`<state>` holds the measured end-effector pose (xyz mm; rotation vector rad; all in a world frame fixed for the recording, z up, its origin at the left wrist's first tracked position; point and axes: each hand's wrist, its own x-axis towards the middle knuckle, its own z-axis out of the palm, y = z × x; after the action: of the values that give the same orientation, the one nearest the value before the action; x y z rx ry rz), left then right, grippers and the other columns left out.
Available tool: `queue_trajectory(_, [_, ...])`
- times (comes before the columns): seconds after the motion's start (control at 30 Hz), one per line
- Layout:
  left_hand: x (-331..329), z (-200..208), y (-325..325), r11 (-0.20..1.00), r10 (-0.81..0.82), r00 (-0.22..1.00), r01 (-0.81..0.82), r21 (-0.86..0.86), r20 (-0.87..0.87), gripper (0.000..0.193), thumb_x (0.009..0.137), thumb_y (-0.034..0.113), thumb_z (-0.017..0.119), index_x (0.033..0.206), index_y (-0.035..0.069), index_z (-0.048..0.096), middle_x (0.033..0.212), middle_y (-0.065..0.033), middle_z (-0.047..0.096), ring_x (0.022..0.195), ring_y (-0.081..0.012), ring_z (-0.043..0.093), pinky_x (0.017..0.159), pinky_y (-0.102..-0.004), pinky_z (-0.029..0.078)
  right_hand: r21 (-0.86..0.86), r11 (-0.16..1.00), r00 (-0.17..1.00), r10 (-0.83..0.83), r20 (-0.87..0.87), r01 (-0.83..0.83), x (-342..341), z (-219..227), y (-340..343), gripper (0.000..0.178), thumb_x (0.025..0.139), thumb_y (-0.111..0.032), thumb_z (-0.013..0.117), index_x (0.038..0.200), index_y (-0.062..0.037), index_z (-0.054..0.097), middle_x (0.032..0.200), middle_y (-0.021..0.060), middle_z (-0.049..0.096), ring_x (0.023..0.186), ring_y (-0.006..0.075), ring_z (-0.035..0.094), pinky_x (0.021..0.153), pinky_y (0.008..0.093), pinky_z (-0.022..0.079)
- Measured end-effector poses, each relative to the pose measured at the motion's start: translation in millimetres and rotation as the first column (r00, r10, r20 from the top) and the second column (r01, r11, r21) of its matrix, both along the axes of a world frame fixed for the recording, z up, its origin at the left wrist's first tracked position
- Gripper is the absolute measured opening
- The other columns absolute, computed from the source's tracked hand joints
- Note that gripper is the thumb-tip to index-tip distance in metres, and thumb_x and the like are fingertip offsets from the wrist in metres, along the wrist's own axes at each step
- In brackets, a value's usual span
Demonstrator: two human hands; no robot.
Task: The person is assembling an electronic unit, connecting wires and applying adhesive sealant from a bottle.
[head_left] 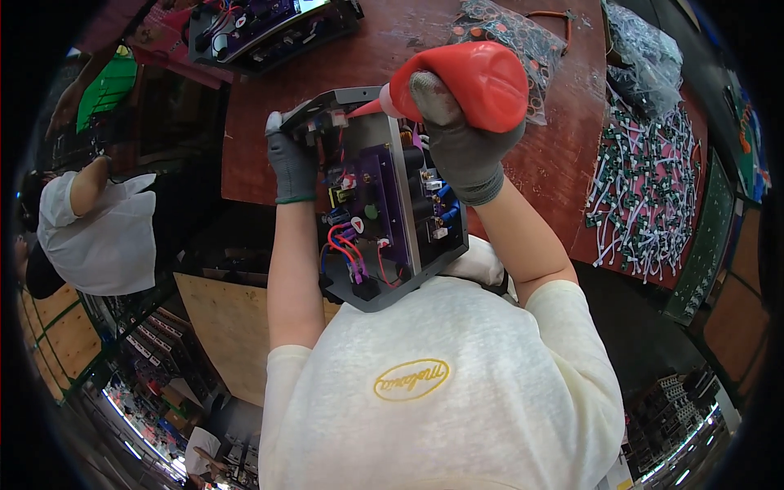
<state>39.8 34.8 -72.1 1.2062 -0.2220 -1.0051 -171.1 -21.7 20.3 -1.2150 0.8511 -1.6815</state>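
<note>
My right hand (459,151), in a grey work glove, is wrapped round a red squeeze bottle (486,77) tipped on its side. The bottle's tapered red nozzle (369,109) points left, over the far end of a dark open housing (384,300). My left hand (291,167), gloved too, grips the housing's far left edge. The housing leans between the table and my body. Inside it are a purple circuit board (378,200), a long metal plate (406,204), black cylinders and red and blue wires (347,245). I cannot tell whether anything leaves the nozzle.
On the reddish table (543,184) lie a second open housing (273,37) at the far left and a clear bag of small round parts (510,41). At the right are many white cabled connectors (645,196) and a plastic bag (645,57). A person in white (98,224) is at the left.
</note>
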Motion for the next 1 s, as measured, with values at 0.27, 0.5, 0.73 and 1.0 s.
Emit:
queue_trajectory(0.27, [0,-2,-2,1.000,0.029,0.997,-0.030,-0.009,-0.067,0.036,0.095,0.041,0.048,0.100,0.008,0.062,0.100,-0.0068,0.066,0.093,-0.0187,0.062,0.085,-0.0303,0.048,0.390,0.850,0.850,0.119,0.513,-0.354,-39,3,-31,0.027,0.089,-0.031,0.065,0.094,-0.0062,0.058,0.069,0.0011,0.056,0.048,0.0071,0.045,0.037,0.0197,0.033])
queue_trajectory(0.5, [-4,12,-5,0.964,-0.209,0.977,0.213,-0.160,0.040,0.041,0.097,0.041,0.044,0.099,0.005,0.064,0.092,-0.0059,0.068,0.088,-0.0174,0.062,0.084,-0.0306,0.047,0.451,0.605,0.690,0.239,0.683,-0.656,-140,-50,-80,0.035,0.090,-0.039,0.063,0.103,-0.0066,0.056,0.075,0.0081,0.062,0.046,0.0091,0.046,0.035,0.0201,0.036])
queue_trajectory(0.73, [-18,24,-22,0.953,-0.283,0.857,0.300,0.028,0.431,0.054,0.100,0.042,0.037,0.099,-0.002,0.069,0.090,-0.0077,0.069,0.083,-0.0143,0.061,0.080,-0.0270,0.046,0.441,0.875,0.152,0.417,-0.896,0.199,-246,-47,-142,0.037,0.075,-0.038,0.070,0.097,-0.0085,0.067,0.087,0.0093,0.069,0.076,0.0238,0.068,0.070,0.0371,0.052])
queue_trajectory(1.0, [-62,24,-39,0.965,-0.216,0.723,0.260,0.031,0.656,0.048,0.099,0.040,0.046,0.095,-0.003,0.067,0.089,-0.0074,0.068,0.079,-0.0122,0.060,0.075,-0.0272,0.048,0.075,0.996,-0.906,0.076,-0.416,0.049,-233,-99,-162,0.022,0.079,-0.015,0.063,0.098,-0.0126,0.074,0.102,0.0067,0.069,0.102,0.0268,0.060,0.076,0.0406,0.047])
